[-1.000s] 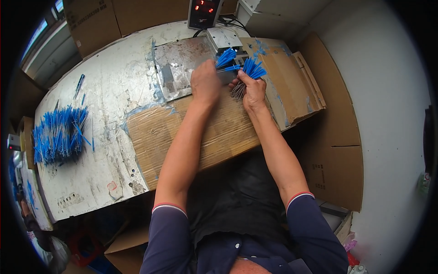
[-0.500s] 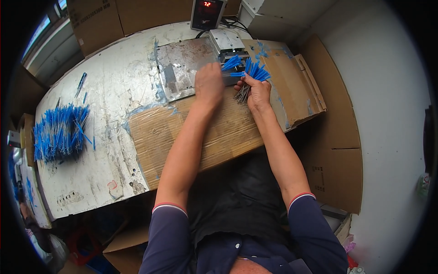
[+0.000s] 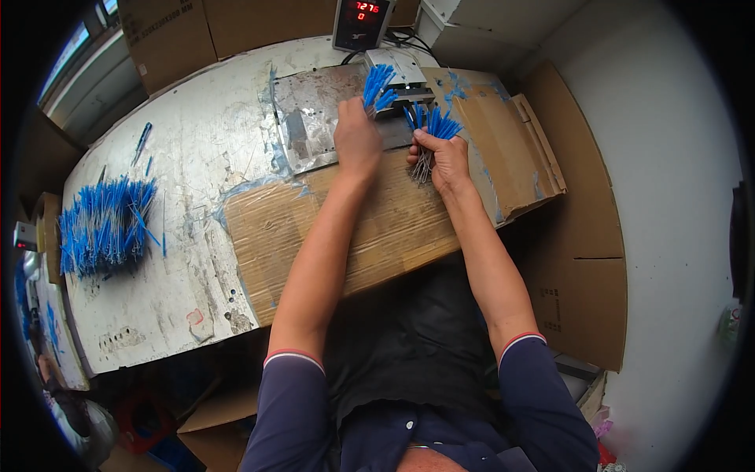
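My left hand (image 3: 359, 135), slightly blurred, is closed around a bunch of thin pieces whose blue ends (image 3: 379, 82) fan out above the fingers. To its right, my right hand (image 3: 444, 160) grips a second bunch of blue-tipped wires (image 3: 442, 124). Their blue ends point away from me, and the thin silvery ends hang below the fingers. One blue end stands a little apart at that bunch's left side. Just beyond both hands sits a small metal device (image 3: 397, 72) with a dark slot, beside a worn metal plate (image 3: 318, 102).
A large pile of blue-tipped wires (image 3: 106, 226) lies on the table's left, with a pen (image 3: 141, 141) behind it. A box with a red digital display (image 3: 360, 25) stands at the back. Flattened cardboard (image 3: 338, 236) covers the front edge; a cardboard box (image 3: 503, 141) is at right.
My left hand's bunch has turned from pointing right to pointing upward, away from the right hand. The lit digits on the display differ. My right hand has barely moved.
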A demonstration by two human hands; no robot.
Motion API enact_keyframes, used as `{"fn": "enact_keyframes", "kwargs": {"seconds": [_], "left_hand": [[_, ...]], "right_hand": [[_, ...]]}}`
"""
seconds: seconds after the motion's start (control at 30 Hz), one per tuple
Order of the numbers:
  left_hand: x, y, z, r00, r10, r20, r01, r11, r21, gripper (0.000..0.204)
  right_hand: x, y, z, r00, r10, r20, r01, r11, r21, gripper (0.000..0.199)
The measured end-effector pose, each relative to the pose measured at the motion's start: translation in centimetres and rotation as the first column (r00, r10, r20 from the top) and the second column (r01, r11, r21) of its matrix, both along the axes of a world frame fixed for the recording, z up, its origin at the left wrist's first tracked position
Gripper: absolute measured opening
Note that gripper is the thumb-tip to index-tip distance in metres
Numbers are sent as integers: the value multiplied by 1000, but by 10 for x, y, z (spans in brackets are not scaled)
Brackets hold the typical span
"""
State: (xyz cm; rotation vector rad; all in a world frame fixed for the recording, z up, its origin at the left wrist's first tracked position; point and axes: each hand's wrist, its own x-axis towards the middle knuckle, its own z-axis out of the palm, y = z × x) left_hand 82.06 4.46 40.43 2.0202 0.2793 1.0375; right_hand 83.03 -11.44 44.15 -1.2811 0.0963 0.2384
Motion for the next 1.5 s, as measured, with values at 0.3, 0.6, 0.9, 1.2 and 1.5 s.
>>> {"fn": "enact_keyframes", "kwargs": {"seconds": [0.3,0.6,0.9,1.2,1.5], "left_hand": [[0,2,-2,998,51,-48,-53,998,-29,26],[-2,0,0,995,70,-66,-74,996,-52,27],[-2,-2,0,994,97,-51,-98,995,2,20],[-4,-3,-2,995,-77,-64,84,990,111,19],[-5,-2,-1,992,-86,-89,93,992,88,21]], "right_hand": [[11,10,-4,990,-80,116,103,972,-212,8],[14,24,-5,977,-166,137,200,936,-288,10],[14,21,-4,981,-176,84,189,966,-178,10],[8,6,-3,995,-87,43,86,996,31,12],[7,2,1,999,-39,17,40,995,-91,10]]}}
